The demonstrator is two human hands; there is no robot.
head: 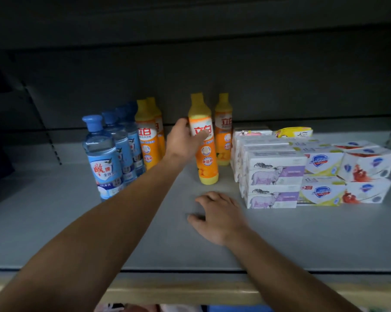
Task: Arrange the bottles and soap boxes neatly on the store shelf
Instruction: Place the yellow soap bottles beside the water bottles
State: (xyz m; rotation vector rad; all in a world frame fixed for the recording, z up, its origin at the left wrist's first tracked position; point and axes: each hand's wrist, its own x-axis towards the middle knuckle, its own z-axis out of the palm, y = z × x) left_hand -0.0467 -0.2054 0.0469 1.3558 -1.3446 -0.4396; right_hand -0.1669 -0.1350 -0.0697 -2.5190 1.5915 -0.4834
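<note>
— Bottles first: clear blue plastic bottles (106,158) standing toward shelf's (55,233) left edge, orange-labelled yellow squeeze bottles (148,140) beside them. Next?

— Left hand (183,140) clamped round stray yellow squeeze bottle (204,140), mid-shelf. Slide left, upright, label forward. Right hand (217,216) flat, fingers apart. Stacked white cardboard soap boxes (275,176) rightward.

blue bottles (104,161) with blue caps; orange bottles (204,143) with yellow caps and red-lettered white labels; white boxes (274,174) printed with purple sheep (others carry blue shields); grey shelf (100,233).
</note>
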